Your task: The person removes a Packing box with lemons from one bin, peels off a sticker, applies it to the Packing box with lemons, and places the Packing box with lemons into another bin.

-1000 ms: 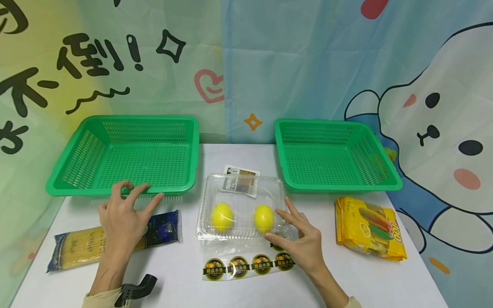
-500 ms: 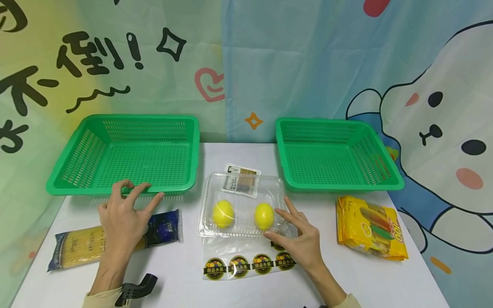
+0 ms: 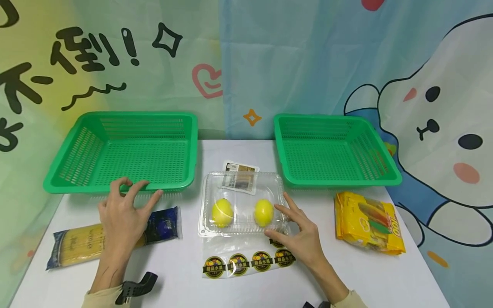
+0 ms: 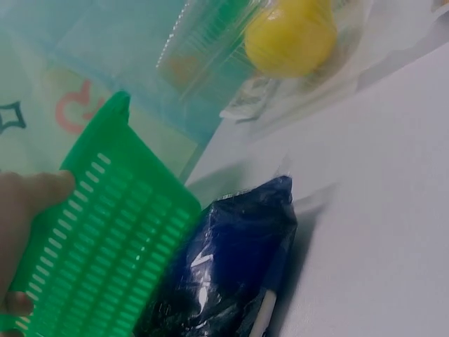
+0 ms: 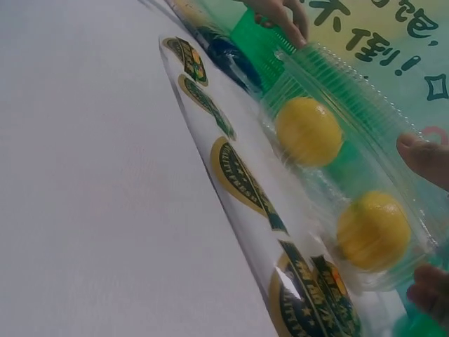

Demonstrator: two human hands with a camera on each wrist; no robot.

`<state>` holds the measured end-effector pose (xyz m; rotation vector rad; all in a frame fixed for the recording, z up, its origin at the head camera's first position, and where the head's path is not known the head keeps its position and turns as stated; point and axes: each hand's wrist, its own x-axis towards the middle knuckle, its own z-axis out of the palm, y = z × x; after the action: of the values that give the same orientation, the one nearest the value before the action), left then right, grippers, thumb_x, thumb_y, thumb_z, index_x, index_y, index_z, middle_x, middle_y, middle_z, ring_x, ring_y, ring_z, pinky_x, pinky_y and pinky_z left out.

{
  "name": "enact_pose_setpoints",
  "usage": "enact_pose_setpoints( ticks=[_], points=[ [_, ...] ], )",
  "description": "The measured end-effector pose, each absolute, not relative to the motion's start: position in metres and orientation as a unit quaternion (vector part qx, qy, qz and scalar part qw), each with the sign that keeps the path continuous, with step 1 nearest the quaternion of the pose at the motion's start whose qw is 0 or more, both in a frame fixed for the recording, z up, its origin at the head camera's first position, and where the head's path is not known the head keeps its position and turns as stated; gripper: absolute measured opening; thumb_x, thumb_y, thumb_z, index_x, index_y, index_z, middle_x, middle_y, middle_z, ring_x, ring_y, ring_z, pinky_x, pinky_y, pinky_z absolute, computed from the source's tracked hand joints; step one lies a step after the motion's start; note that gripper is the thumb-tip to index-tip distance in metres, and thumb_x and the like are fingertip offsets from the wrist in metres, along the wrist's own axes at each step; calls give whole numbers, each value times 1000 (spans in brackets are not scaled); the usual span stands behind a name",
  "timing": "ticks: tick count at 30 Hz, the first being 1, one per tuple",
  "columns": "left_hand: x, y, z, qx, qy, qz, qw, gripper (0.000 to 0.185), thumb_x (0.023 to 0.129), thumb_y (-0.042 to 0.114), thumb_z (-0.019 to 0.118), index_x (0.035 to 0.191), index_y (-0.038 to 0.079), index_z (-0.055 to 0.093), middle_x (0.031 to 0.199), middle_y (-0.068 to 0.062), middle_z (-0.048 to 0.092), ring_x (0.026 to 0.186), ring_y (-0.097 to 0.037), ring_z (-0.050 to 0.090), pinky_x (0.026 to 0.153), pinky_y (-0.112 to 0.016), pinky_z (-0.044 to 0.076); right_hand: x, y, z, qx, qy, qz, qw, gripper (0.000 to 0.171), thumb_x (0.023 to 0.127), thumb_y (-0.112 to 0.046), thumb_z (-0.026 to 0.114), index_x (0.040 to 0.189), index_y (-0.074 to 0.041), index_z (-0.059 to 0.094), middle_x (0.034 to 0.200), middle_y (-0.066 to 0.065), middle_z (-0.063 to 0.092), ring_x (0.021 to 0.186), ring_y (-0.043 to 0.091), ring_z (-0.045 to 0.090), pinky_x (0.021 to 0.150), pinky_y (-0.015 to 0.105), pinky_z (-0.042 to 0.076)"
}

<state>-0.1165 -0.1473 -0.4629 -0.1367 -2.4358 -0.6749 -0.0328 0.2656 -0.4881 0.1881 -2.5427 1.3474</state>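
Observation:
My left hand (image 3: 125,218) holds the front rim of the left green basket (image 3: 188,147); its thumb shows on the basket's slotted wall in the left wrist view. Under that wrist lies a pack of spaghetti (image 3: 78,244) with dark blue ends. My right hand (image 3: 300,235) grips the right side of a clear plastic clamshell box (image 3: 240,229), thumb near its front corner. Two lemons, a left one (image 3: 222,213) and a right one (image 3: 263,212), show through the box. The clear film with round black-and-gold labels (image 3: 239,265) extends from beneath the box.
Behind and partly under the box is a flat printed pouch (image 3: 240,177). A second green basket (image 3: 335,184) stands at the back right, with a yellow packet (image 3: 371,224) in front of it. A printed curtain (image 3: 246,64) hangs behind the white table (image 3: 185,278).
The head view has shifted slightly, so the whole scene sits a little higher in frame. Both hands keep their places at the basket rim and the box.

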Motion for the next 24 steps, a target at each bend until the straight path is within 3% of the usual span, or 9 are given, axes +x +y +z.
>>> enact_pose_setpoints(
  ticks=[2,5,7,10,12,14,17,20,24],
  points=[
    [-114,-145,-463,-50,-913,-263,307,49,80,30,90,119,5,74,123,-28,55,81,-42,56,74,-57,33,-31,267,-486,73,-876,460,127,73,73,-16,97,140,-18,67,166,2,42,134,21,59,105,39,52],
    [-107,-135,-464,-60,-890,-290,348,43,87,30,83,120,4,74,119,-29,59,84,-43,54,76,-54,36,-29,270,-483,84,-872,461,139,69,78,-11,92,142,-17,65,163,6,46,113,11,63,86,30,52],
    [-100,-121,-464,-84,-859,-315,395,39,90,30,77,116,0,75,111,-29,64,82,-42,55,76,-48,39,-27,272,-480,83,-862,474,159,60,84,-5,86,140,-13,66,158,9,53,111,12,63,82,27,52],
    [-82,-91,-464,-154,-804,-340,462,32,96,28,70,100,-4,77,94,-25,70,73,-37,60,71,-39,45,-25,277,-478,57,-839,502,202,38,91,3,76,127,-6,73,137,15,69,105,12,66,82,21,53],
    [-67,-67,-465,-226,-777,-343,476,29,99,23,68,91,-3,77,85,-20,71,67,-30,62,66,-33,49,-24,280,-478,30,-832,505,229,23,94,5,72,116,-3,77,116,16,77,95,8,67,80,17,52],
    [-52,-45,-466,-307,-765,-336,456,28,102,20,65,89,0,77,82,-13,72,65,-22,63,63,-28,53,-23,283,-479,5,-836,493,242,14,95,4,71,107,-2,78,99,14,78,84,3,64,75,14,50],
    [-33,-16,-473,-403,-777,-310,370,28,107,17,56,93,4,77,89,-7,73,72,-16,65,68,-26,56,-23,286,-481,-25,-862,453,227,10,93,2,76,101,-3,79,86,8,76,74,3,58,67,15,46],
    [-24,6,-483,-446,-806,-263,289,24,104,12,53,97,8,75,100,-5,73,78,-16,66,73,-27,58,-23,288,-484,-37,-895,405,181,12,88,0,81,98,-7,80,82,2,73,71,7,57,63,18,45],
    [-21,29,-497,-446,-846,-185,224,12,97,18,66,103,10,73,114,-4,75,84,-16,68,73,-28,57,-20,286,-489,-23,-933,340,113,14,84,-3,84,97,-9,81,89,-1,74,81,15,61,71,26,49]
  ],
)
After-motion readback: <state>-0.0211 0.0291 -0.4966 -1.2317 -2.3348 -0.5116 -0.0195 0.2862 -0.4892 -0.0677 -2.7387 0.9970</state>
